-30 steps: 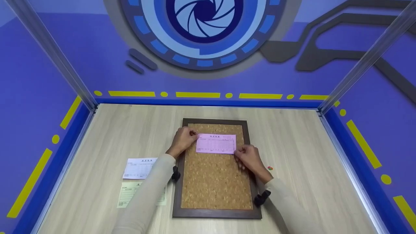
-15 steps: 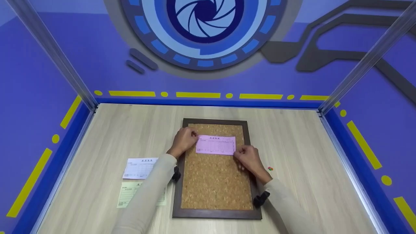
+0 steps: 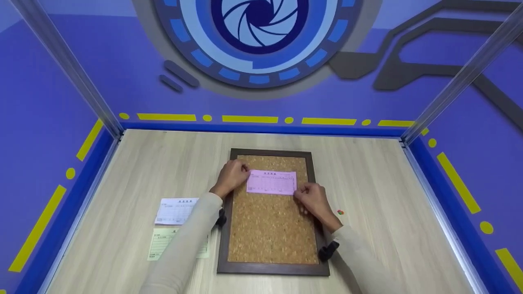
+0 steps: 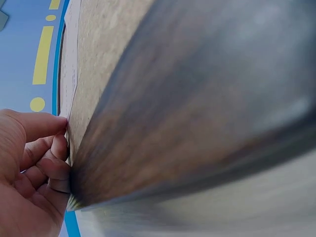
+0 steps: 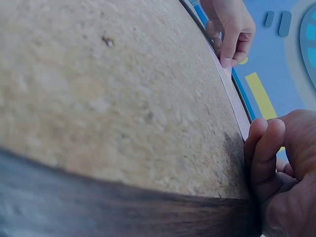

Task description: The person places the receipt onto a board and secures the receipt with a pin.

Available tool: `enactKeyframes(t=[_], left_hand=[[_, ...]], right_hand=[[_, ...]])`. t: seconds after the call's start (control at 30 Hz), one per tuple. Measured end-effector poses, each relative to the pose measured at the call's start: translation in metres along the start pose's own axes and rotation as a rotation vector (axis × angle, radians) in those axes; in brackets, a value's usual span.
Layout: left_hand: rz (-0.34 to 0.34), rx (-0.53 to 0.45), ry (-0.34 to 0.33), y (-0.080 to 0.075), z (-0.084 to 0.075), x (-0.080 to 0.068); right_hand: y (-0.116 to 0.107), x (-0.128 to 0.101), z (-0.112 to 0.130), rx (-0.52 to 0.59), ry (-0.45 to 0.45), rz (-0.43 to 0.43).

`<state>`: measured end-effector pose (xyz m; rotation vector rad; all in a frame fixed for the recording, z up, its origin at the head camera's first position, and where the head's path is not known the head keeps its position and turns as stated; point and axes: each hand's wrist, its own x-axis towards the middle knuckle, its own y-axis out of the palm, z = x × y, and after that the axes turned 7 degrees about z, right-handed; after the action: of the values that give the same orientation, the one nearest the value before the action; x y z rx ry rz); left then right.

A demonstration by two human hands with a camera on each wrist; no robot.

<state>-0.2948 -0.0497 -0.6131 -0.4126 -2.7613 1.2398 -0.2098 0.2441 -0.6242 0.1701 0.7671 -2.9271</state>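
Observation:
A pink printed slip [image 3: 271,182] lies level over the upper part of a cork board [image 3: 273,228] with a dark brown wooden frame [image 3: 273,268]. My left hand [image 3: 232,176] pinches the slip at its upper left corner, the wrist crossing the frame's left side. At the lower right corner my right hand [image 3: 314,199] pinches the paper between thumb and finger. The left wrist view shows the left hand [image 4: 37,168] with curled fingers at the slip's edge. In the right wrist view the right hand [image 5: 284,163] is close over the cork, the slip [image 5: 236,101] stretching between both hands.
Left of the board lie a white printed slip [image 3: 173,211] and a pale green one [image 3: 161,243], both partly covered by the left sleeve. A small cluster of coloured pieces [image 3: 340,212] sits on the table right of the right wrist. Blue panels [image 3: 261,130] enclose the table.
The slip's top edge has come down slightly, toward the board's lower end. Both hands have stayed almost in place, still gripping its corners.

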Motion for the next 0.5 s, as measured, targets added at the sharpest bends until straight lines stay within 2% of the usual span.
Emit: enactKeyframes(t=[0.27,0.5], left_hand=[[-0.011,0.013,0.039,0.0002,-0.0001,0.0008],[-0.007,-0.012,0.029,0.0010,0.0006,-0.0004]], right_hand=[[0.0011,0.0017,-0.0039,-0.010,-0.024,-0.017],[0.0012,0.0015,-0.0033,-0.022,-0.016,-0.017]])
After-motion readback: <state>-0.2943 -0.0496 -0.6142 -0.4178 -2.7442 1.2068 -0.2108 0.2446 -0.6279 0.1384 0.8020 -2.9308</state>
